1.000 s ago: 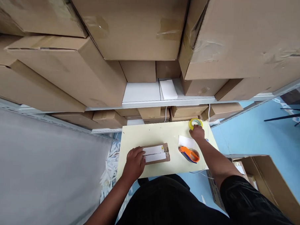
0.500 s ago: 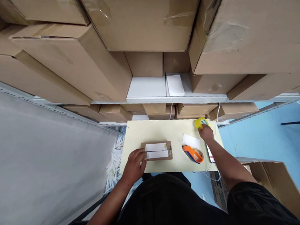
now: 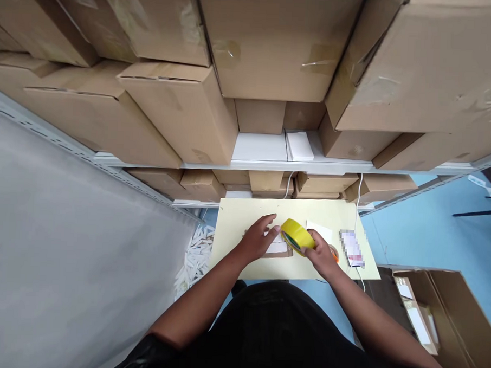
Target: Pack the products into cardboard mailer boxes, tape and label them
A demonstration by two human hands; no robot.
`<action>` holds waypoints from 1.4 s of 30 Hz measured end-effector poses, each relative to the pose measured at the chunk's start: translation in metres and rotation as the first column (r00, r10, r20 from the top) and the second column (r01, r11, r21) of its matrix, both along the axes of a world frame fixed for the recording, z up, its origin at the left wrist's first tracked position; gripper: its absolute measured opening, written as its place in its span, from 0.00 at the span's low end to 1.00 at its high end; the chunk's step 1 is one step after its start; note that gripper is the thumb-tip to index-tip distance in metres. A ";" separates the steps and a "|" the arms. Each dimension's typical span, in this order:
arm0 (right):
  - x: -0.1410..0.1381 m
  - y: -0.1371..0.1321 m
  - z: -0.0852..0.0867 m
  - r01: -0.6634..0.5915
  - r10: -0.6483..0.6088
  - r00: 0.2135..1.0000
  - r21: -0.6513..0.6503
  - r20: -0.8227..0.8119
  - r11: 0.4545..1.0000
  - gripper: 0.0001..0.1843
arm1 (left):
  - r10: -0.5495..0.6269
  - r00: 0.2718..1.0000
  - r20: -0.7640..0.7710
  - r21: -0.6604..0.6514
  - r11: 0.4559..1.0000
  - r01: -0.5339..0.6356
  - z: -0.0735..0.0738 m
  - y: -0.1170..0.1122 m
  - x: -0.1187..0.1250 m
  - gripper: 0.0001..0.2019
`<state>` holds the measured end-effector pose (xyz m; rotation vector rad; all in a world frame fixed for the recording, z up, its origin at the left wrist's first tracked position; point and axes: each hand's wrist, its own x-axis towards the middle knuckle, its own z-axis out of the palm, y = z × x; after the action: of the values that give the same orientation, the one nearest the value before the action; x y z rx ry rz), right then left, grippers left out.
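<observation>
My right hand (image 3: 319,253) grips a yellow roll of tape (image 3: 297,233) by its right side, holding it above the table. Close to the roll's left edge is my left hand (image 3: 259,240), fingers spread and nothing in them; whether a fingertip touches the tape I cannot tell. Beneath them lies a small brown cardboard package (image 3: 278,255) with white labels, partly covered by my left hand and the roll. Behind my right hand an orange tape dispenser (image 3: 334,253) shows only in part.
The pale yellow table (image 3: 231,216) also bears white paper (image 3: 319,230) and a phone (image 3: 351,248) with a cable. Shelves (image 3: 214,164) of cardboard boxes rise behind it. An open carton (image 3: 447,312) stands at right, paper scraps (image 3: 193,257) at left.
The yellow tape roll has come from the table's far right to above the package in my right hand. My left hand has lifted off the package's left end and moved right, fingers spread.
</observation>
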<state>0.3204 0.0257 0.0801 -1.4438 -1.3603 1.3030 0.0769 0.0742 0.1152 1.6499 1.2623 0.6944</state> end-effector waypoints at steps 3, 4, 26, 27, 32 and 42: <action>-0.015 -0.007 0.010 -0.104 0.098 0.992 0.081 0.080 0.991 0.10 | -0.043 0.999 0.003 0.022 0.999 0.043 0.004 -0.010 -0.004 0.22; -0.018 -0.009 0.012 -0.124 0.112 0.987 0.106 0.112 0.987 0.10 | -0.035 0.999 -0.013 0.044 0.998 0.036 0.003 -0.015 -0.007 0.21; -0.071 0.018 0.045 -0.092 -0.012 0.954 -0.332 -0.299 0.939 0.12 | 0.041 0.999 -0.035 0.210 0.977 -0.033 -0.006 -0.043 -0.042 0.30; -0.071 0.018 0.044 -0.092 -0.030 0.945 -0.354 -0.324 0.931 0.12 | 0.042 0.999 -0.025 0.203 0.979 -0.036 -0.007 -0.043 -0.041 0.30; -0.057 0.019 0.033 -0.072 -0.049 0.931 -0.314 -0.361 0.947 0.12 | 0.103 0.995 -0.017 0.117 0.988 -0.100 -0.016 -0.044 -0.040 0.30; 0.078 0.107 -0.067 -0.071 0.101 0.425 -0.079 0.899 0.994 0.15 | 0.072 0.971 -0.229 0.143 0.989 -0.040 -0.034 -0.048 -0.059 0.17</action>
<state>0.3983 0.1325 0.0130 -2.2821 -2.1070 0.4884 0.0183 0.0265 0.0810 1.8567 1.4603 0.6475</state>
